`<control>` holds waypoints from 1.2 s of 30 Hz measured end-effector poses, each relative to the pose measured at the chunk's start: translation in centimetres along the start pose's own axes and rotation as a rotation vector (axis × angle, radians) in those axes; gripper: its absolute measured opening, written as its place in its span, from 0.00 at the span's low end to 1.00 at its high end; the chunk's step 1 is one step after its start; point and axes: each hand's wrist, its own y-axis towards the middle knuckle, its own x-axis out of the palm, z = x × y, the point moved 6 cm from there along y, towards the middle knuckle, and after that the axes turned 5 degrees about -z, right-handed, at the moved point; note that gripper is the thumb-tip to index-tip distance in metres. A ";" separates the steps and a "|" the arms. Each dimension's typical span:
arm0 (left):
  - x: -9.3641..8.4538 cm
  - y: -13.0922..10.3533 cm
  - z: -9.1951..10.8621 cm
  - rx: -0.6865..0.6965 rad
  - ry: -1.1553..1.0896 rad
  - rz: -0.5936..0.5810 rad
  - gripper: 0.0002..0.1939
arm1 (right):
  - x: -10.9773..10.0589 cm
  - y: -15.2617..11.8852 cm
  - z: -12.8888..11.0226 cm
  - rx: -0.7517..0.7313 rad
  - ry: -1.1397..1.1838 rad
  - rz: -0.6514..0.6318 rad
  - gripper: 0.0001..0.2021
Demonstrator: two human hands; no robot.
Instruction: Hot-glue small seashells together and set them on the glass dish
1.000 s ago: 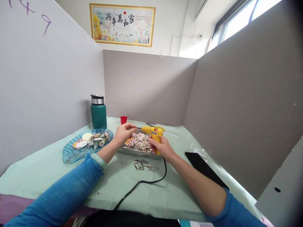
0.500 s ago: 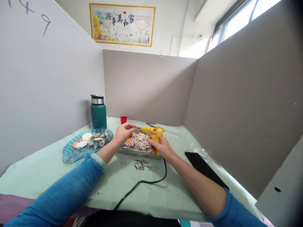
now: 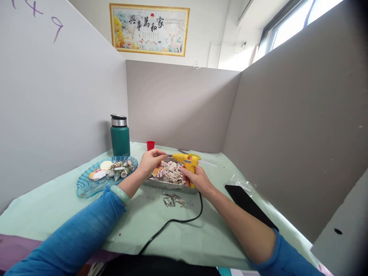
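My right hand (image 3: 198, 179) is wrapped round the handle of a yellow hot glue gun (image 3: 188, 161), its nozzle pointing left. Close to that nozzle, my left hand (image 3: 152, 161) is closed in a pinch; whatever is between the fingertips is too small to make out. Both hands are above a metal tray (image 3: 166, 185) filled with seashells (image 3: 171, 172). A black cord (image 3: 172, 221) runs from the glue gun toward the table's front edge. In front of the tray lies a pile of small metal pins or clasps (image 3: 172, 199).
To the left, a blue glass dish (image 3: 89, 188) holds shells, with a green bottle (image 3: 120, 140) behind it. A red cup (image 3: 150, 145) and scissors (image 3: 184, 151) lie beyond the tray. At right are a black flat strip (image 3: 247, 205) and clear plastic (image 3: 241, 183). Grey panels surround the table.
The glue gun has shifted very slightly to the right. My left hand stays pinched near the nozzle, and nothing else has visibly moved apart from a tiny shift of the view.
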 end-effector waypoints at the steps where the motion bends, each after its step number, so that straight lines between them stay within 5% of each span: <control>1: 0.0 0.0 0.0 -0.003 -0.001 0.000 0.12 | 0.1 0.0 -0.1 0.000 0.002 -0.006 0.17; 36: 0.1 0.1 -0.2 -0.024 -0.001 -0.017 0.10 | 0.2 -0.2 -0.1 -0.006 -0.011 0.014 0.17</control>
